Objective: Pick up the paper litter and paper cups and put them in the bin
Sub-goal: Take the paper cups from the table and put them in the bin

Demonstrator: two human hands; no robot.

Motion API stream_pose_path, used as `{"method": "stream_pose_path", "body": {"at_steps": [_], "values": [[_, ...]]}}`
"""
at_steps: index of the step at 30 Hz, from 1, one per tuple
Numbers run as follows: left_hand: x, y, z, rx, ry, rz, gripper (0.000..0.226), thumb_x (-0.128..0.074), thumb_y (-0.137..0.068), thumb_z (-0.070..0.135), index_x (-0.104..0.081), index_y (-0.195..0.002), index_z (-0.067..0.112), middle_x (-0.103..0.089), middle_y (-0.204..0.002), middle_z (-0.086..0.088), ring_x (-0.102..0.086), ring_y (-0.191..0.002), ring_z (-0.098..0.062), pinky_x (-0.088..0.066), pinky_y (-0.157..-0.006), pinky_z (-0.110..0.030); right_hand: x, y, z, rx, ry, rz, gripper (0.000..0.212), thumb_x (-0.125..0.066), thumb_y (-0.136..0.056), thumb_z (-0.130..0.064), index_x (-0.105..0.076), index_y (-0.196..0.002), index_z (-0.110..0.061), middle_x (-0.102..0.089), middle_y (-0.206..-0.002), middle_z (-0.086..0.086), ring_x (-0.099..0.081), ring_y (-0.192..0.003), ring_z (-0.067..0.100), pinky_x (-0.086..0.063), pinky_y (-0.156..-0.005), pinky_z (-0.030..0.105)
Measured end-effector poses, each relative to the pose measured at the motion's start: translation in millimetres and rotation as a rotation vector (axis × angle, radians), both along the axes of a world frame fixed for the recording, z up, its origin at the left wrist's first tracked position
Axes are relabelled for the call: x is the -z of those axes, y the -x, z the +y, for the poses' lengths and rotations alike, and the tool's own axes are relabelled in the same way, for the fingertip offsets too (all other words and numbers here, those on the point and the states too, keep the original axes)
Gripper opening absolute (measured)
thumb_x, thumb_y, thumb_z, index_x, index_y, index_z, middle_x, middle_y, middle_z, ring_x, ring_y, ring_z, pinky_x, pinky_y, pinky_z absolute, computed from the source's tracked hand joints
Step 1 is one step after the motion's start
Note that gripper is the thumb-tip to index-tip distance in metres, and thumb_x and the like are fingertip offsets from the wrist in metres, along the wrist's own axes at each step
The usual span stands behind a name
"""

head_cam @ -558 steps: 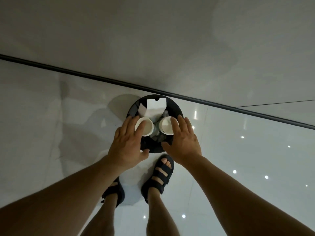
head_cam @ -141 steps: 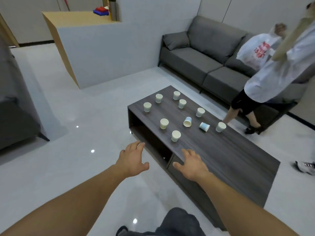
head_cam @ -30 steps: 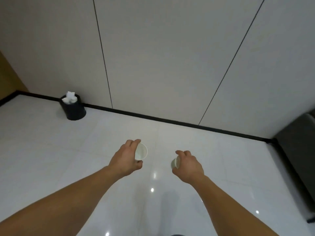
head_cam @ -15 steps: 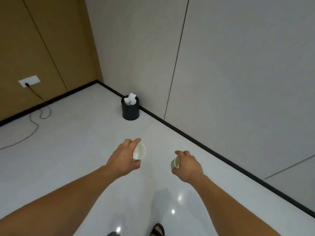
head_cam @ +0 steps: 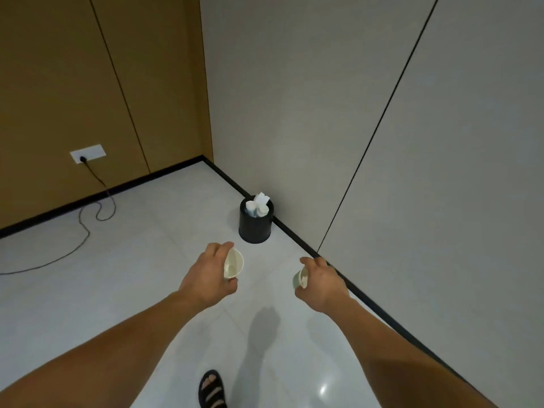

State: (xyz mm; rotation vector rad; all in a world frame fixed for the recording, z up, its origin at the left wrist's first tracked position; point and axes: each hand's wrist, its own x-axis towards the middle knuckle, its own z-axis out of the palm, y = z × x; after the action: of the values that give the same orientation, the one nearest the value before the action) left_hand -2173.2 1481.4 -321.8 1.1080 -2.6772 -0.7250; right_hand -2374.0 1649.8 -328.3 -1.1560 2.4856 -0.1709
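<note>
Two cups in hand, bin ahead by the wall.

Sandalled foot [head_cam: 212,388] on the white floor [head_cam: 132,275], bottom edge. Left hand [head_cam: 207,276] curled round a paper cup [head_cam: 233,264], its mouth facing right. Right hand [head_cam: 322,282] grips a second paper cup [head_cam: 300,278], partly hidden by the fingers. Beyond them the black bin [head_cam: 254,228] stands against the skirting, with paper litter [head_cam: 258,206] poking above its rim. Far left, a cable [head_cam: 85,228] runs to a wall socket [head_cam: 87,153].

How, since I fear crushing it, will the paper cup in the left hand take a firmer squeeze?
Probably light: the left hand holds the paper cup in a light pinch. It looks thin-walled and empty, so squeezing likely dents it. On the full bin it may roll off the heaped paper.
</note>
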Motion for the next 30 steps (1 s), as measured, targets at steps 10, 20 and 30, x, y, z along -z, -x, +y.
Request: {"method": "stream_pose_path", "body": {"at_steps": [10,20,30], "values": [[8.8,112.9,-167.3,0.056,-0.044,-0.037,0.087,-0.071,-0.076,0.037,-0.023,-0.148,0.028,-0.036,-0.134,0.000,-0.047,-0.114,-0.022,-0.046,-0.092,-0.034,8.8,89.8,-160.2,0.053,0.002,-0.057,0.075,-0.065,-0.081,-0.042,-0.029,-0.147,-0.030,-0.039,-0.140,0.000,-0.046,-0.121,0.025,-0.048,-0.095,0.036],[25.0,240.4,-312.7,0.043,-0.079,-0.097,0.081,-0.072,-0.079,0.037,-0.027,-0.146,0.032,-0.033,-0.134,0.002,-0.044,-0.115,-0.019,-0.047,-0.093,-0.028,35.2,238.6,-322.8,0.005,-0.016,-0.088,0.076,-0.065,-0.079,-0.042,-0.031,-0.145,-0.027,-0.042,-0.136,0.003,-0.048,-0.117,0.028,-0.046,-0.091,0.036],[46.4,354.2,-455.4,0.060,-0.153,-0.091,0.081,-0.073,-0.077,0.033,-0.030,-0.146,0.027,-0.033,-0.133,-0.002,-0.046,-0.116,-0.023,-0.047,-0.096,-0.036,58.4,330.2,-461.6,-0.004,-0.038,-0.134,0.074,-0.066,-0.081,-0.039,-0.031,-0.146,-0.027,-0.041,-0.136,0.004,-0.047,-0.116,0.026,-0.046,-0.091,0.036]]}}
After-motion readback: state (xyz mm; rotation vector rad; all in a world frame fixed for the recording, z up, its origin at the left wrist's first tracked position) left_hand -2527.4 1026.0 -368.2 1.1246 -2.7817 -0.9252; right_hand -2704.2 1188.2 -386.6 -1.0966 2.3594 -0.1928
